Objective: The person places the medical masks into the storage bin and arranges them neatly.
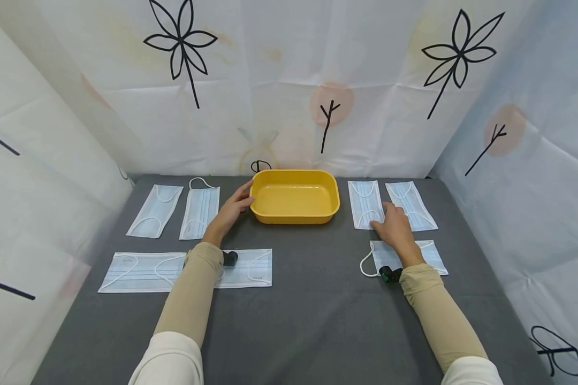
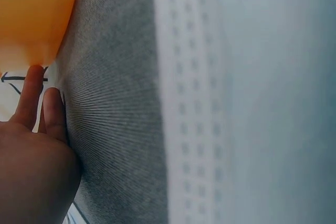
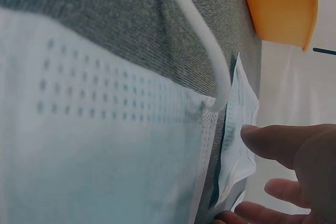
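At the left end of a yellow plastic tub (image 1: pixel 295 220), my left hand (image 1: pixel 231 210) touches the wall with extended fingers. The left wrist view shows a fingertip (image 2: pixel 34 73) against the tub's side. My right hand (image 1: pixel 396 229) hovers low at the near end of a blue face mask (image 1: pixel 365 200), thumb and fingers apart. Whether its thumb touches that mask I cannot tell. A second upright mask (image 1: pixel 411 200) lies just right of it. Under the right wrist lies a sideways mask (image 1: pixel 433 256), partly covered, its white ear loop (image 3: pixel 202 38) sticking out to the left.
Two masks (image 1: pixel 155 211) (image 1: pixel 199 214) lie at the back left. Nearer, a mask (image 1: pixel 135 272) and another mask (image 1: pixel 255 267) lie in a row beneath my left forearm. White printed curtains (image 1: pixel 270 107) border the grey table (image 1: pixel 308 321).
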Motion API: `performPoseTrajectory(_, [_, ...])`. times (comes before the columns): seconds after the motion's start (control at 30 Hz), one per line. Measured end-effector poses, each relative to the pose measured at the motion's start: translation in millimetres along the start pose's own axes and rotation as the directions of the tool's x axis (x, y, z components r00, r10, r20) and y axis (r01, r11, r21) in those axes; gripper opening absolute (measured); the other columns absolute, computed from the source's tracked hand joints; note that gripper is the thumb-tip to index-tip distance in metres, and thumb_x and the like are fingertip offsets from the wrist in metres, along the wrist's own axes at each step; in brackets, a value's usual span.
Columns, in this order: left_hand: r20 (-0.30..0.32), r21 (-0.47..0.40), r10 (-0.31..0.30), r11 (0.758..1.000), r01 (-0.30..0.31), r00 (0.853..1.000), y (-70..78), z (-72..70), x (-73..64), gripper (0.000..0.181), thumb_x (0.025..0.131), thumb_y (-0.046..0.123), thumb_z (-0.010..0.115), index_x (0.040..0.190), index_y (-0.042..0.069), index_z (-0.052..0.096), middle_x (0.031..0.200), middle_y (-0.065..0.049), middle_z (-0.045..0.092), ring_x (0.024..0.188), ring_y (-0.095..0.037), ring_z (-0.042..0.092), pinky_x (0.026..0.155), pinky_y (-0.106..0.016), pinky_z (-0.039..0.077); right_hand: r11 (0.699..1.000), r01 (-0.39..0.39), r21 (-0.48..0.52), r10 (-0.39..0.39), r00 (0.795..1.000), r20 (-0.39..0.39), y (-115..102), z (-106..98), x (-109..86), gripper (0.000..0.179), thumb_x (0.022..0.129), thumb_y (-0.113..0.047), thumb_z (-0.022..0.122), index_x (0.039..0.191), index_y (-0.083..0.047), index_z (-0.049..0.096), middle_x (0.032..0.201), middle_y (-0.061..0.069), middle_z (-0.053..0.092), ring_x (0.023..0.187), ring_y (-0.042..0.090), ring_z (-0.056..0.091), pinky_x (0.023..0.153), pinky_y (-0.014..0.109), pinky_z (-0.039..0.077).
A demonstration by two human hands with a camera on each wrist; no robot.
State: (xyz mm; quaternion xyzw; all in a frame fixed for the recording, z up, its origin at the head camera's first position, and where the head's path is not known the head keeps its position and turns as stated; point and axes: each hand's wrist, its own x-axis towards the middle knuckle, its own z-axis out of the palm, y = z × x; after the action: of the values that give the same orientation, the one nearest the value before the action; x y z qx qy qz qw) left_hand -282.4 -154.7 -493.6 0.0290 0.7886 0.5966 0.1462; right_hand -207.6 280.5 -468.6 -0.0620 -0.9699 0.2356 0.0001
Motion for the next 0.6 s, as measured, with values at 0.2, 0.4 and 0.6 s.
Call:
performPoseTrajectory(0.2, [0.028,-0.03,-0.012,0.999,0.013,1.0,-2.7,-3.4,0.8,0.06,0.106,0.036,0.051,0.161,0.038,0.028,0.164,-0.012,0.034,0.148,-0.034,0.037,0.124,-0.052,0.027,0.998,-0.063,0.015,0.063,0.998,0.002,-0.1,5.5,2.6,0.071,0.092,-0.02,0.07,0.148,0.012,0.039,0.14,0.041,0.045,0.13,0.06,0.042,0.11,0.064,0.037])
performPoseTrajectory(0.4, [0.047,-0.044,-0.018,0.999,0.02,0.999,2.6,-5.5,-1.9,0.061,0.106,0.035,0.052,0.162,0.038,0.026,0.166,-0.012,0.031,0.15,-0.034,0.034,0.126,-0.052,0.023,0.993,-0.108,0.056,0.108,0.994,0.002,0.3,4.1,7.2,0.073,0.09,-0.02,0.075,0.146,0.012,0.041,0.14,0.041,0.044,0.13,0.058,0.041,0.11,0.062,0.037])
performPoseTrajectory(0.6, [0.087,-0.062,-0.063,0.996,0.069,0.994,30.3,-7.0,-18.9,0.064,0.106,0.025,0.052,0.163,0.028,0.024,0.166,-0.017,0.031,0.15,-0.037,0.034,0.126,-0.052,0.024,0.991,-0.114,0.063,0.111,0.993,0.047,2.2,1.2,12.1,0.072,0.089,-0.02,0.077,0.141,0.017,0.044,0.13,0.041,0.056,0.126,0.052,0.051,0.108,0.058,0.043])
